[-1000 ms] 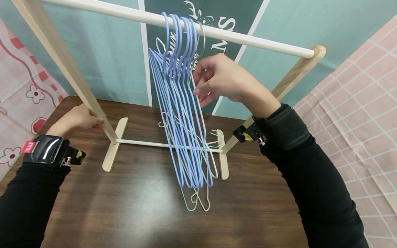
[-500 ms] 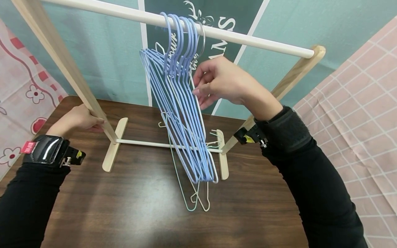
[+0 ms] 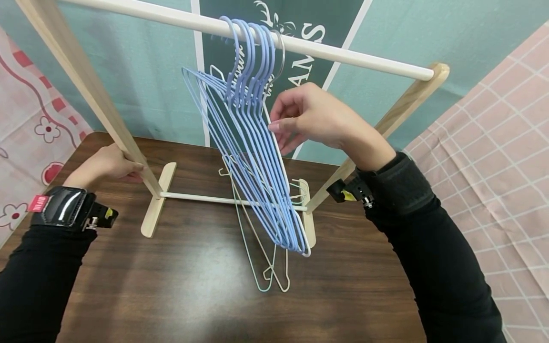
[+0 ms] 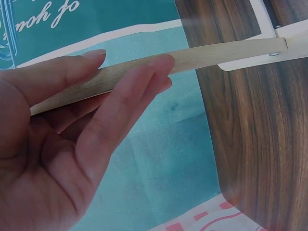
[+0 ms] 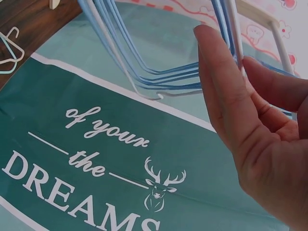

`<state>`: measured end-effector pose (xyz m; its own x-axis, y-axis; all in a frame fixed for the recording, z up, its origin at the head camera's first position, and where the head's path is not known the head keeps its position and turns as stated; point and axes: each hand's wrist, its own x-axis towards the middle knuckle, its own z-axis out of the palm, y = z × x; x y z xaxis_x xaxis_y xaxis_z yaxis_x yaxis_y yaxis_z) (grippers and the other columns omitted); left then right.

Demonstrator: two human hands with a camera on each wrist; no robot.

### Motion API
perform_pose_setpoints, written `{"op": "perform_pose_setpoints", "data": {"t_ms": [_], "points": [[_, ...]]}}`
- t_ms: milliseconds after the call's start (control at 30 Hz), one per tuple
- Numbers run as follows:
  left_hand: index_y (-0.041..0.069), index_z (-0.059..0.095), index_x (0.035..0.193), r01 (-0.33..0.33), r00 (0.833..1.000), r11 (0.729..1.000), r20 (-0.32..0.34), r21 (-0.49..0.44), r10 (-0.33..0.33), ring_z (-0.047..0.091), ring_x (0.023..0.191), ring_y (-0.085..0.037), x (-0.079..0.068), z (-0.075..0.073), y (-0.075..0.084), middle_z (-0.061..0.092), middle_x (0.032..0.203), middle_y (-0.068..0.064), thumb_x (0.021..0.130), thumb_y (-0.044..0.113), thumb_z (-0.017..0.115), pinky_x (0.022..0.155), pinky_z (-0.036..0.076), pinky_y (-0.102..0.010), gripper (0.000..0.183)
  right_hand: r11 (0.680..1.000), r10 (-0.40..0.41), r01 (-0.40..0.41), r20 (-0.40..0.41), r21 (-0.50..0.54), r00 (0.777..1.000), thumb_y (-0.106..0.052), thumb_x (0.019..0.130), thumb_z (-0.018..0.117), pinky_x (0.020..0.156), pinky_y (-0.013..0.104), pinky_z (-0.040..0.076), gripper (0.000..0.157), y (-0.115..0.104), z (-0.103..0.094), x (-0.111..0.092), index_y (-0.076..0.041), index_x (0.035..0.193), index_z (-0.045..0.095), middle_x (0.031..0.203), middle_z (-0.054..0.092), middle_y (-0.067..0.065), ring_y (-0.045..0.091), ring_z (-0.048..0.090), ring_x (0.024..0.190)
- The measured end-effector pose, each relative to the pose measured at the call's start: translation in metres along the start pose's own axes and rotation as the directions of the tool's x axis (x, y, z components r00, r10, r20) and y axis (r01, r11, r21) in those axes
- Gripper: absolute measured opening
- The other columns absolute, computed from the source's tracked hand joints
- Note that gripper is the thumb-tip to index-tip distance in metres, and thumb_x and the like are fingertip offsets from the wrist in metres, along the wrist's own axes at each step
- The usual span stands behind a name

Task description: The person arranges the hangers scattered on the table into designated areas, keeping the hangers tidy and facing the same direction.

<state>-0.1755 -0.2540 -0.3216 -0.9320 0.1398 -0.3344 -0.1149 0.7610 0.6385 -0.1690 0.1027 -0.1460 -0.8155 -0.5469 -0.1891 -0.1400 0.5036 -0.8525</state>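
A wooden clothes rack stands on the table, its left post (image 3: 98,100) gripped low down by my left hand (image 3: 105,166). In the left wrist view, thumb and fingers lie on opposite sides of that post (image 4: 216,52). A bunch of blue hangers (image 3: 291,240) hangs by its hooks from the rack's white top rod (image 3: 351,57). Against the right side of the bunch is a white hanger (image 3: 306,253) with a silver hook over the rod. My right hand (image 3: 317,116) pinches its sloping side between thumb and fingers; some fingertips are hidden behind the hangers in the right wrist view.
On the brown table (image 3: 171,295), a pale green hanger (image 3: 262,289) and a cream hanger (image 3: 286,288) lie under the bunch. A white lower rod (image 3: 201,198) joins the rack's feet. Teal cloth (image 3: 141,71) hangs behind, pink checked cloth (image 3: 493,157) at the right.
The hangers have swung round on the rod: their back ends moved left, their front ends right and slightly up. My right hand shifted slightly right and down; the left hand stayed put.
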Motion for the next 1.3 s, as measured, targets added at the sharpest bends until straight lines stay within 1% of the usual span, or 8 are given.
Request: {"op": "perform_pose_setpoints", "data": {"t_ms": [133,267,367,500,667,800,1067,1300], "points": [[-0.023,0.046,0.104,-0.005,1.0,0.999,0.004,0.037,0.005,0.066,0.059,-0.019,0.0,-0.001,0.0,0.065,0.07,-0.019,0.089,0.01,0.055,0.055,0.054,-0.032,0.037,1.0,-0.016,0.017,0.017,-0.017,1.0,0.004,0.087,0.057,0.062,0.041,0.056,0.004,0.002,0.0,-0.001,0.008,0.085,0.055,0.074,0.061,0.021,0.028,0.063,0.063],[-0.023,0.047,0.104,0.003,1.0,1.0,-0.005,0.008,-0.003,0.065,0.058,-0.017,-0.001,0.0,0.0,0.065,0.068,-0.018,0.088,0.009,0.055,0.054,0.054,-0.03,0.036,1.0,-0.029,0.029,0.032,-0.011,0.999,0.003,0.088,0.055,0.063,0.041,0.056,0.007,0.003,-0.001,-0.002,0.011,0.089,0.054,0.075,0.06,0.022,0.03,0.063,0.064],[-0.023,0.047,0.105,0.008,1.0,0.999,-0.014,-0.034,-0.009,0.065,0.059,-0.017,-0.001,0.001,0.0,0.065,0.069,-0.018,0.088,0.008,0.055,0.054,0.054,-0.03,0.036,0.999,-0.035,0.035,0.036,-0.005,0.999,0.003,0.09,0.053,0.063,0.042,0.056,0.007,0.005,-0.002,-0.003,0.01,0.089,0.055,0.076,0.06,0.023,0.032,0.063,0.065],[-0.024,0.046,0.105,0.002,1.0,1.0,-0.017,-0.013,-0.002,0.065,0.06,-0.019,-0.001,0.0,-0.001,0.065,0.072,-0.023,0.088,0.008,0.056,0.054,0.055,-0.032,0.037,0.999,-0.044,0.044,0.039,-0.002,0.998,0.002,0.091,0.051,0.064,0.043,0.056,0.008,0.009,-0.003,-0.005,0.008,0.09,0.055,0.076,0.059,0.024,0.034,0.063,0.065],[-0.023,0.045,0.105,-0.003,1.0,1.0,-0.023,0.025,0.004,0.066,0.061,-0.022,0.0,0.0,-0.001,0.063,0.075,-0.026,0.088,0.008,0.056,0.055,0.055,-0.034,0.038,0.999,-0.037,0.036,0.046,0.008,0.998,0.003,0.09,0.051,0.065,0.043,0.055,0.006,0.015,-0.005,-0.006,0.008,0.091,0.055,0.078,0.059,0.024,0.034,0.062,0.067],[-0.023,0.045,0.107,-0.004,1.0,1.0,-0.022,0.018,0.004,0.066,0.061,-0.022,0.0,-0.001,-0.002,0.063,0.076,-0.027,0.088,0.008,0.056,0.055,0.055,-0.034,0.038,1.0,-0.026,0.026,0.041,0.006,0.999,0.004,0.089,0.053,0.065,0.043,0.055,0.005,0.022,-0.007,-0.004,0.008,0.09,0.055,0.078,0.058,0.024,0.035,0.063,0.068],[-0.024,0.045,0.108,-0.011,1.0,1.0,-0.01,0.026,0.011,0.066,0.062,-0.023,0.001,-0.002,-0.004,0.063,0.078,-0.029,0.089,0.008,0.056,0.055,0.055,-0.034,0.039,0.999,-0.014,0.015,0.029,-0.035,0.999,0.005,0.088,0.055,0.064,0.041,0.056,0.004,0.046,-0.009,0.001,0.008,0.09,0.055,0.079,0.059,0.025,0.031,0.063,0.069],[-0.023,0.044,0.108,0.004,1.0,1.0,-0.026,-0.025,-0.005,0.066,0.061,-0.022,0.001,0.0,-0.004,0.063,0.076,-0.026,0.088,0.008,0.056,0.055,0.055,-0.035,0.039,0.996,0.043,-0.041,0.019,-0.079,0.999,0.005,0.087,0.055,0.066,0.04,0.056,0.011,0.078,-0.009,0.004,0.007,0.098,0.054,0.086,0.059,0.024,0.034,0.063,0.074]]}}
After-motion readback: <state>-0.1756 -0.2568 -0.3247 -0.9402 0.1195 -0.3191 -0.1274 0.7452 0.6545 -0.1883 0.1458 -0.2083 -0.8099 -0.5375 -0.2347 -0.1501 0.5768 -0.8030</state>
